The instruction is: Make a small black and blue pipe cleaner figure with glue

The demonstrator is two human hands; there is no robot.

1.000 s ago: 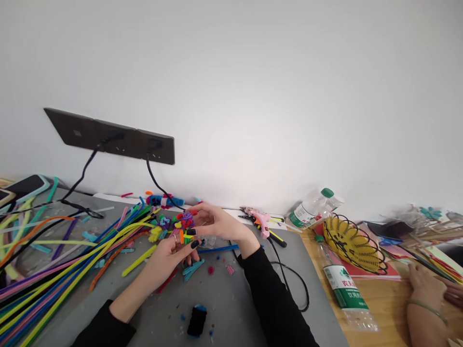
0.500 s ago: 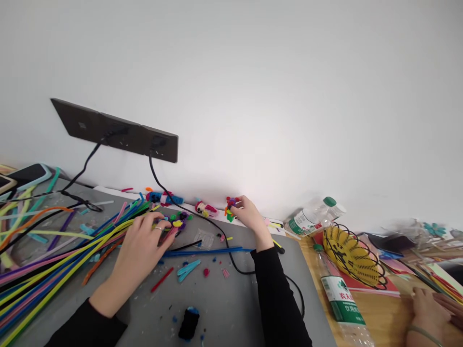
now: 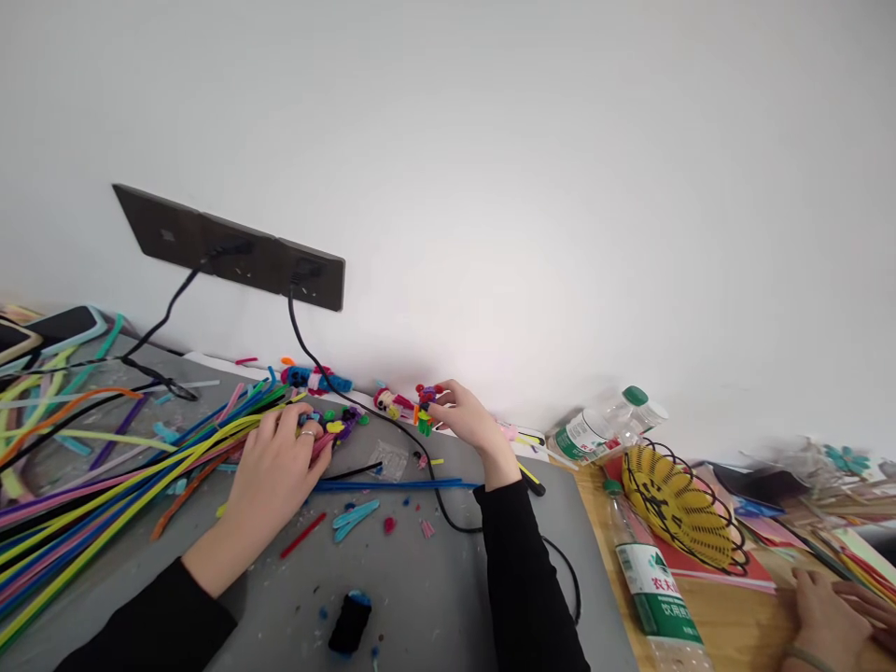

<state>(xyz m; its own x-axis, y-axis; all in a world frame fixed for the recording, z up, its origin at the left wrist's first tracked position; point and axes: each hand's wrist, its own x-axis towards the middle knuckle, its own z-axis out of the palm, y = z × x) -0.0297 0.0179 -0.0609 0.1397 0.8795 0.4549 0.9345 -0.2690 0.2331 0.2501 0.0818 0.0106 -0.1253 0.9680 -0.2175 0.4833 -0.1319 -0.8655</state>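
Observation:
Near the wall, my right hand point(image 3: 466, 422) is closed on a small pipe-cleaner figure point(image 3: 424, 409) in red, purple, orange and green. My left hand point(image 3: 276, 467) curls its fingers round a cluster of small pipe-cleaner pieces point(image 3: 341, 425) in purple, yellow, green and pink; the fingers partly hide them. Just left of the held figure lies a red and white pipe-cleaner doll point(image 3: 390, 401). A blue pipe-cleaner doll point(image 3: 316, 380) rests farther left along the white strip by the wall.
Long colourful pipe cleaners point(image 3: 126, 509) spread across the left. A black cable point(image 3: 444, 509) loops over the grey mat point(image 3: 434, 607). A black fuzzy block point(image 3: 350, 623) lies in front. Bottles point(image 3: 662, 597), a yellow basket point(image 3: 676, 504) and another person's hands point(image 3: 830, 607) are at right.
My hands have parted. The right one carried the figure from between both hands to the wall, then slightly left beside the red and white doll. My left hand moved onto the colourful cluster.

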